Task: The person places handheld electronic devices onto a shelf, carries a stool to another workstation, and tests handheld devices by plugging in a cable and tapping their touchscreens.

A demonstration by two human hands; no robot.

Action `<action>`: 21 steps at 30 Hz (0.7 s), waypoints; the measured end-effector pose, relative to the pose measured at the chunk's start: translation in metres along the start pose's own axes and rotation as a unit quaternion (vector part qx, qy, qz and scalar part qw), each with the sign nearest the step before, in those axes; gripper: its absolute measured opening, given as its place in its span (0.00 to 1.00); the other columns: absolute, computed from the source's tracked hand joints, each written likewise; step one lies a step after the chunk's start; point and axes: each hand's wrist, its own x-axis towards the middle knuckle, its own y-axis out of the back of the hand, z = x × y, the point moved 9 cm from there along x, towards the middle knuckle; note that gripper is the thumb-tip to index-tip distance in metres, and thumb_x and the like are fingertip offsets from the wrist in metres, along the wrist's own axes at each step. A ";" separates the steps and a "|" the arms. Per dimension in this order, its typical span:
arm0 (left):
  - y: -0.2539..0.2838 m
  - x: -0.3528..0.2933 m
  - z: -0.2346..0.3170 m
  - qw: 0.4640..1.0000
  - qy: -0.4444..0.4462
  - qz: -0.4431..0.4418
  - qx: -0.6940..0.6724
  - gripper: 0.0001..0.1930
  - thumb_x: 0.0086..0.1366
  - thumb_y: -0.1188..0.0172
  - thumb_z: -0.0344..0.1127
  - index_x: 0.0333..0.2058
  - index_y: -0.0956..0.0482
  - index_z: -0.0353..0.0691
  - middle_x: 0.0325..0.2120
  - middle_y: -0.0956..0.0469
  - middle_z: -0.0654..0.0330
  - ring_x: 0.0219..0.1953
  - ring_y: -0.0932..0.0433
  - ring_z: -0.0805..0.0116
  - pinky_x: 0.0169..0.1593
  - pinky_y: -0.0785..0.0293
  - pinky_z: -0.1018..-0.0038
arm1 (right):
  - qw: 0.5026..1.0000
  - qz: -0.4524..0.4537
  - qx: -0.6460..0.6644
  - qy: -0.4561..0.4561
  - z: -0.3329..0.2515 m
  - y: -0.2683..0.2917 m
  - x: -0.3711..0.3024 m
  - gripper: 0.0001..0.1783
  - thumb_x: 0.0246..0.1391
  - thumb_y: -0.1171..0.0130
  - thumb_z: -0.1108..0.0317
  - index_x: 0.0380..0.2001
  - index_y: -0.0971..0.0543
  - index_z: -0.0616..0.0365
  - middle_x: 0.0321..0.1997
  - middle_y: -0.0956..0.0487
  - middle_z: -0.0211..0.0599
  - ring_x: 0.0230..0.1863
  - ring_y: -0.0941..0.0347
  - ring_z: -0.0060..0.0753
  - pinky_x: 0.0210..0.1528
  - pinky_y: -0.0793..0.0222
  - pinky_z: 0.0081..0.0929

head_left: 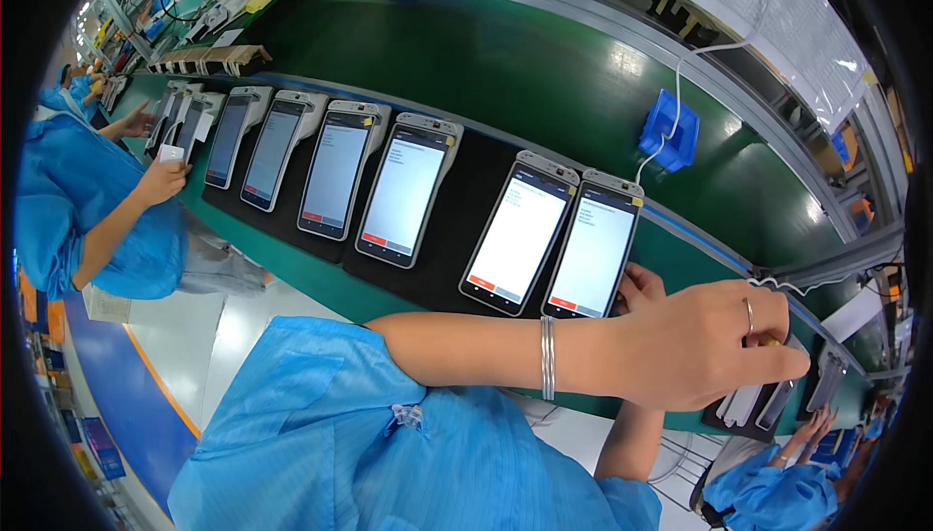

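My left forearm reaches across to the right, a silver bangle on the wrist. My left hand (pixel 695 344) is closed in a pinch, with a speck of yellow between thumb and fingers that I cannot identify. Partly behind that arm, my right hand (pixel 641 288) has curled fingers beside the lower right edge of the rightmost lit handheld payment terminal (pixel 595 244). Whatever it holds is hidden. Close on the left lies another lit terminal (pixel 515 235). Both have white screens with a red button, and a small yellow tab marks the rightmost one's top corner.
More terminals (pixel 403 191) lie in a row leftward on black mats (pixel 449 210). A blue bin (pixel 671 131) with a white cable stands behind. At left, a person in blue (pixel 97 191) handles devices; another person (pixel 777 487) sits lower right, near more devices (pixel 777 405).
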 end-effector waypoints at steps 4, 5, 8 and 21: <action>-0.001 0.001 0.002 0.999 0.004 -0.009 -0.035 0.14 0.49 0.45 0.26 0.38 0.28 0.42 0.25 0.34 0.59 0.28 0.31 0.63 0.30 0.32 0.71 | 0.994 0.095 0.035 0.035 0.038 0.057 -0.030 0.12 0.54 0.51 0.69 0.38 0.25 0.67 0.26 0.26 0.28 0.24 0.34 0.15 0.26 0.39 0.12; -0.005 0.001 0.001 0.999 0.015 -0.015 -0.031 0.18 0.47 0.44 0.24 0.40 0.26 0.43 0.25 0.33 0.59 0.28 0.30 0.63 0.29 0.31 0.72 | 0.991 0.120 0.041 0.044 0.046 0.074 -0.039 0.13 0.54 0.51 0.69 0.38 0.25 0.67 0.26 0.26 0.28 0.25 0.34 0.15 0.26 0.39 0.12; -0.014 0.001 -0.004 0.999 0.028 -0.028 -0.013 0.23 0.43 0.42 0.21 0.42 0.22 0.44 0.24 0.31 0.61 0.26 0.29 0.67 0.27 0.32 0.75 | 0.978 0.186 0.064 0.073 0.069 0.168 -0.041 0.13 0.54 0.50 0.69 0.38 0.25 0.67 0.28 0.25 0.30 0.26 0.33 0.16 0.28 0.38 0.13; -0.039 -0.022 -0.088 0.948 0.166 -0.181 0.205 0.05 0.54 0.43 0.30 0.31 0.25 0.37 0.23 0.23 0.54 0.23 0.24 0.56 0.27 0.30 0.68 | 0.874 0.463 -0.079 0.123 0.083 0.164 -0.160 0.31 0.52 0.45 0.63 0.57 0.41 0.64 0.50 0.31 0.50 0.47 0.32 0.37 0.49 0.37 0.28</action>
